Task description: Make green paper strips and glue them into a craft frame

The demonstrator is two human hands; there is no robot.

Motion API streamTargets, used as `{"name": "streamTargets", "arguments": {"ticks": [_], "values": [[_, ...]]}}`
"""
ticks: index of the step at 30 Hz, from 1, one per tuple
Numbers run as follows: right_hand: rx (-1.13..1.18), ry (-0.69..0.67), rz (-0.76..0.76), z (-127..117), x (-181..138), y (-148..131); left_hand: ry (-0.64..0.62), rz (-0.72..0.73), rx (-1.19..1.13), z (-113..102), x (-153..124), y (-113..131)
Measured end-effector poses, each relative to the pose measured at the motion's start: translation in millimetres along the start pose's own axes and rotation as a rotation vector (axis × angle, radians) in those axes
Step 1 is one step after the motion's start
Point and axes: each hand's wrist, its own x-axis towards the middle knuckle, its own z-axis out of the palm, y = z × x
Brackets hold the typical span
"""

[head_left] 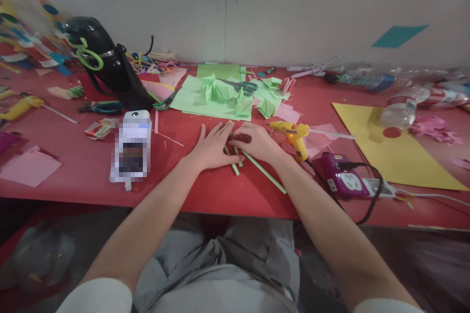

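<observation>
Red table (213,195) meets a pale wall (176,10); on it, a long green strip (266,173) slants from beneath the right hand (255,142) rightward to the near edge. Shorter green strips (236,171) point nearer-right, more steeply, under the thumb of the left hand (215,149), which lies flat, fingers loosely spread. The right curls; its grip is hidden. The bottle label (400,102) is too blurred to read.

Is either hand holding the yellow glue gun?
No, the yellow glue gun lies beside the right hand, which, like the left hand, is at green paper strips.
</observation>
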Motion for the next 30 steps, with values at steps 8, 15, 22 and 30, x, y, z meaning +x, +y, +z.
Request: {"name": "streamTargets", "arguments": {"ticks": [8, 15, 22, 30], "values": [[0.041, 0.000, 0.024, 7, 2, 4, -0.009, 0.007, -0.010, -4, -2, 0], [0.067, 0.081, 0.014, 2, 1, -1, 0.342, -0.019, -0.127, -14, -2, -13], [0.063, 0.141, 0.094, -5, -1, -7, 0.538, -0.111, -0.388, -16, 2, -20], [0.076, 0.140, 0.092, -7, -5, -11, 0.547, -0.035, -0.374, -22, 6, -17]]}}
